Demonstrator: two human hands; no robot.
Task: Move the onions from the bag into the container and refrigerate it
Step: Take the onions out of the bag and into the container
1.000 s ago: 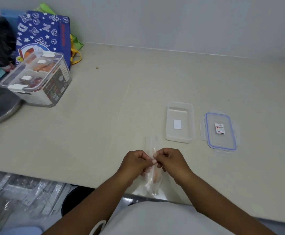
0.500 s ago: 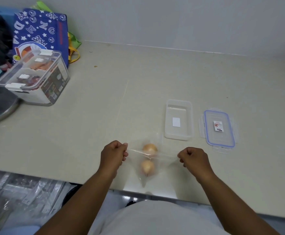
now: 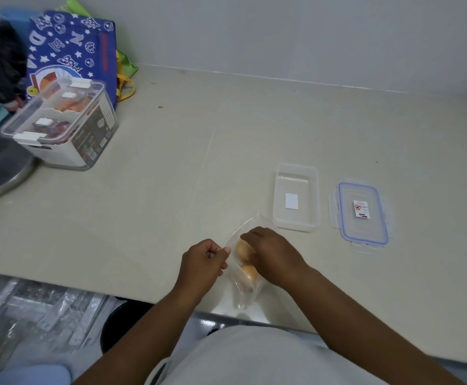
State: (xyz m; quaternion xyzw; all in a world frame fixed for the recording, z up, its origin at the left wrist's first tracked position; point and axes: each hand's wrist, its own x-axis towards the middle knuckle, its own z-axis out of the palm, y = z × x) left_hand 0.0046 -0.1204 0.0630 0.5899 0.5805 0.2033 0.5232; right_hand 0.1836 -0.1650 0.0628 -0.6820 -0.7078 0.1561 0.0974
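Note:
A clear plastic bag (image 3: 247, 295) lies at the counter's near edge with two yellow-brown onions inside. My left hand (image 3: 203, 263) pinches the bag's left rim. My right hand (image 3: 270, 252) reaches into the bag's mouth, its fingers around the upper onion (image 3: 243, 250); its fingertips are hidden. The lower onion (image 3: 250, 273) rests deeper in the bag. Just beyond the hands stands the empty clear container (image 3: 296, 173), open, with its blue-rimmed lid (image 3: 362, 232) lying flat to its right.
At the back left of the beige counter (image 3: 143, 204) stand a large lidded storage box (image 3: 60, 129), a blue patterned tote bag (image 3: 74, 51) and a metal pot lid (image 3: 2, 176). Plastic packaging (image 3: 41, 312) lies below the counter edge.
My hands had pulled the bag's mouth apart. Since then my right hand let go of the rim and went into the bag onto the upper onion; my left hand moved right with the rim.

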